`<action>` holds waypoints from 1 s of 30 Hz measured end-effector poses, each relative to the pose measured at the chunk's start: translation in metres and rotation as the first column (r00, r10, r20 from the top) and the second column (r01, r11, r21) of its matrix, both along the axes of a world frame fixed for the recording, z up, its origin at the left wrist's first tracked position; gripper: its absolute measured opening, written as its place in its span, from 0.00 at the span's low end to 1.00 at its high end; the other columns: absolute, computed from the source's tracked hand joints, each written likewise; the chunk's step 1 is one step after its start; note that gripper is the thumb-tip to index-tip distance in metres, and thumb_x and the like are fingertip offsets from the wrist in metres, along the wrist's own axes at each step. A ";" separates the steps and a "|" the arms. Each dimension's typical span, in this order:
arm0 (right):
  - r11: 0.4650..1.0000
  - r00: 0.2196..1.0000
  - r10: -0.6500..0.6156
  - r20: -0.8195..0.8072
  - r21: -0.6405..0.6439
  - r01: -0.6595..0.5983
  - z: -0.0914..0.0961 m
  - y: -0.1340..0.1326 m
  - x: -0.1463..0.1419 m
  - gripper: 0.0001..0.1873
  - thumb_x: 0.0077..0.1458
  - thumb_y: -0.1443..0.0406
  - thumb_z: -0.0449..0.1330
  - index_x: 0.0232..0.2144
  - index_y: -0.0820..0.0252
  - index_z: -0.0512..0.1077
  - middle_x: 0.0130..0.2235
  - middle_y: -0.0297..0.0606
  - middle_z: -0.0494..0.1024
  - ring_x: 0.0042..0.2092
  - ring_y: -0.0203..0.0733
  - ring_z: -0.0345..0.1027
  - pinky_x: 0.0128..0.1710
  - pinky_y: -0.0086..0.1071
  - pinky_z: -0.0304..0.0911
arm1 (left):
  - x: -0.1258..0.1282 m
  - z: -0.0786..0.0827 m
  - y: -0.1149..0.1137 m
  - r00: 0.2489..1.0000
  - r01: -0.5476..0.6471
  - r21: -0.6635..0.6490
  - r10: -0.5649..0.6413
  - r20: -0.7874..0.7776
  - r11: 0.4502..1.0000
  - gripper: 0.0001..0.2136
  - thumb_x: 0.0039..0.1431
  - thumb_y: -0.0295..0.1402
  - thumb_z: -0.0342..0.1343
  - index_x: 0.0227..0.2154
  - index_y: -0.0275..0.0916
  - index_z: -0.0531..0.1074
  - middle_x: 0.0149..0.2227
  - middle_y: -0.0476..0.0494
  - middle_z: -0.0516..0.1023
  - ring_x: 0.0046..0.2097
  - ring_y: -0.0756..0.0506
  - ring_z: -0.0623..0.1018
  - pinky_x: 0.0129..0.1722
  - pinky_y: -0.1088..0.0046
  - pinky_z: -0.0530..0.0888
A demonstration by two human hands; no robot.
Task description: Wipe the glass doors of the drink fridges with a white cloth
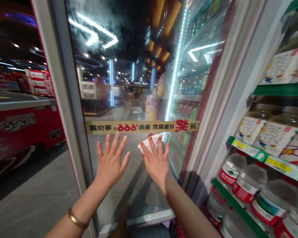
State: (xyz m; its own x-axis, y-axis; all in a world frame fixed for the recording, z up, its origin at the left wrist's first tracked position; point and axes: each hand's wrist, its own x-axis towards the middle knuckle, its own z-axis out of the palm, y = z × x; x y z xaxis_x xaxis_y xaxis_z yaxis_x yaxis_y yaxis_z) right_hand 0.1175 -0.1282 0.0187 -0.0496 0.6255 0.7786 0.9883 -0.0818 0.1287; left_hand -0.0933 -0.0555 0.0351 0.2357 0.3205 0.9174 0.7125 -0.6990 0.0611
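Observation:
My left hand (110, 163) is spread against the glass door (129, 109), fingers stretched up to the lower edge of a yellow strip (144, 127) with mirrored lettering. It holds nothing, and a gold bangle (76, 218) circles that wrist. To its right, my right hand (157, 162), with orange nails, lies over a folded white cloth (147, 142), holding it to the glass just below the strip. The cloth's corners show around the fingertips; the rest is under the hand. Streaky haze covers the upper glass.
A grey door frame (58, 99) borders the glass at left. Green-edged shelves (238, 195) at right hold several large water bottles (249, 181) and jars with printed sleeves (275, 137). Beyond the frame stands a red chest freezer (22, 129).

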 end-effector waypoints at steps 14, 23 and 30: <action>0.980 0.985 0.132 0.111 -0.165 -0.113 0.023 0.020 -0.018 0.33 0.74 0.60 0.55 0.77 0.33 0.57 0.80 0.36 0.56 0.81 0.61 0.39 0.75 0.74 0.32 | -0.015 0.026 0.045 0.991 -0.030 -0.196 0.005 -0.130 0.980 0.34 0.74 0.48 0.50 0.79 0.50 0.52 0.82 0.44 0.44 0.83 0.33 0.34 0.78 0.36 0.30; 0.996 0.996 -0.086 -0.012 -0.016 0.086 0.041 0.018 0.018 0.31 0.74 0.63 0.53 0.76 0.47 0.62 0.80 0.49 0.55 0.81 0.66 0.40 0.74 0.78 0.34 | -0.009 0.009 0.049 0.995 -0.029 -0.241 0.006 -0.096 0.970 0.33 0.75 0.42 0.46 0.79 0.43 0.51 0.82 0.37 0.43 0.83 0.31 0.42 0.78 0.36 0.50; 0.997 0.986 0.039 0.160 -0.071 -0.028 0.089 0.043 0.024 0.31 0.75 0.60 0.54 0.76 0.36 0.60 0.81 0.36 0.55 0.82 0.59 0.38 0.76 0.74 0.31 | 0.011 0.019 0.062 0.992 0.053 -0.200 -0.074 -0.098 0.978 0.31 0.76 0.41 0.46 0.78 0.50 0.54 0.81 0.43 0.52 0.83 0.35 0.46 0.80 0.41 0.45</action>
State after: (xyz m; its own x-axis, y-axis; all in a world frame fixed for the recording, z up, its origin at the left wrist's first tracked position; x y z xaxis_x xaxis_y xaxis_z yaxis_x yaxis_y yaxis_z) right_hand 0.1414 -0.0855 0.1076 -0.1933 0.6727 0.7142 0.9561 -0.0343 0.2911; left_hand -0.0825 0.0063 0.0544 0.3525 0.4733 0.8073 0.6770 -0.7246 0.1291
